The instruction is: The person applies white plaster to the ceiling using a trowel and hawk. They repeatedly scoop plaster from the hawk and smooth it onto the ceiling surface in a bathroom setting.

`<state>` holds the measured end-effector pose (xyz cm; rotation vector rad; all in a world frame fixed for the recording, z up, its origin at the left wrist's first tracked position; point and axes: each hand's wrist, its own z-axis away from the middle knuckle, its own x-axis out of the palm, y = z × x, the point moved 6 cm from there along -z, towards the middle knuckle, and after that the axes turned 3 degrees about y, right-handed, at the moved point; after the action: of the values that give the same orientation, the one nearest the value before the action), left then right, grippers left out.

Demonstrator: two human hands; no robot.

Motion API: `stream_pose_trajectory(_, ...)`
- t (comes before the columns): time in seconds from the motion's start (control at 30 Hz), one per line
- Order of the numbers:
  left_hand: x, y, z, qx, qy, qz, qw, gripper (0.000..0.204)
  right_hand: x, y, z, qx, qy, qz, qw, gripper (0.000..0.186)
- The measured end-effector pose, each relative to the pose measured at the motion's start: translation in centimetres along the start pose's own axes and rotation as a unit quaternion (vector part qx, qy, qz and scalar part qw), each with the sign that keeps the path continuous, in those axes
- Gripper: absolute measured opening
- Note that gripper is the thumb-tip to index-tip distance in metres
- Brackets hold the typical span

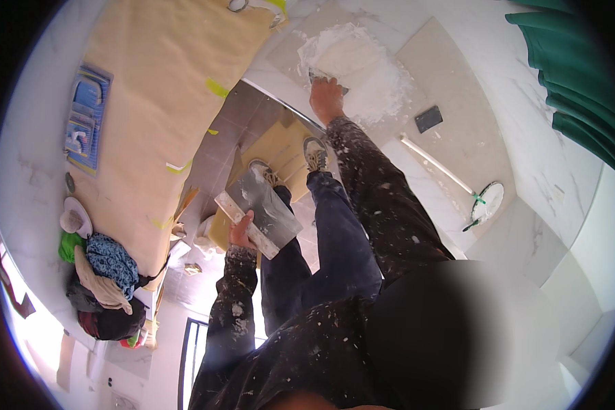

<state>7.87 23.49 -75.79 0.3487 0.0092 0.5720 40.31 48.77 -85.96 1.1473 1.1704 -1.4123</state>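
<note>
My left hand (242,232) is closed on the pale wooden handle of a wide steel trowel (266,201), held low in front of my legs with its flat face up and smeared with white residue. My right hand (326,99) grips a metal scraper (345,91), partly hidden by my fingers, at the near left part of a spread mound of white plaster (362,65). The mound lies on a pale board (417,68) at the top. My dark sleeves are spotted with white.
A covered surface (137,116) with a blue tool pack (89,116) and piled clothing (109,266) runs along the left. Right of the mound lie a dark rectangle (429,119), a white stick (430,157) and a round lid (488,203). Green cloth (574,75) hangs far right.
</note>
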Motion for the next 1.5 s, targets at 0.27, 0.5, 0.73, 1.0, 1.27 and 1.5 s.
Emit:
stream_pose_trajectory(0.27, 0.6, 0.8, 0.1, -0.006, -0.059, 0.034, 0.998, 0.031, -0.7, 3.0, -1.4, -0.044, 0.016, -0.031, 0.998, 0.017)
stream_pose_trajectory(0.5, 0.9, 1.1, 0.5, -0.017, -0.055, 0.047, 0.997, 0.038, -1.0, 5.5, -0.5, -0.03, -0.161, -0.024, 0.986, 0.026)
stream_pose_trajectory(0.73, 3.5, 1.4, -3.3, 0.019, -0.054, 0.014, 0.998, 0.039, -0.7, 5.7, -2.3, -0.094, -0.139, 0.044, 0.985, 0.025)
stream_pose_trajectory(1.0, 12.6, 3.8, -9.3, 0.084, -0.077, -0.116, 0.987, 0.05, -3.6, 13.1, 2.4, -0.055, -0.254, -0.038, 0.965, 0.034)
stream_pose_trajectory(1.27, 25.3, 2.8, -13.6, 0.027, -0.159, -0.149, 0.976, 0.05, -14.3, 14.4, 10.5, 0.059, -0.092, -0.404, 0.908, 0.034)
stream_pose_trajectory(1.5, 35.0, 4.8, -10.8, 0.003, -0.245, -0.111, 0.963, 0.043, -18.7, 10.9, 11.4, 0.012, 0.079, -0.483, 0.872, 0.043)
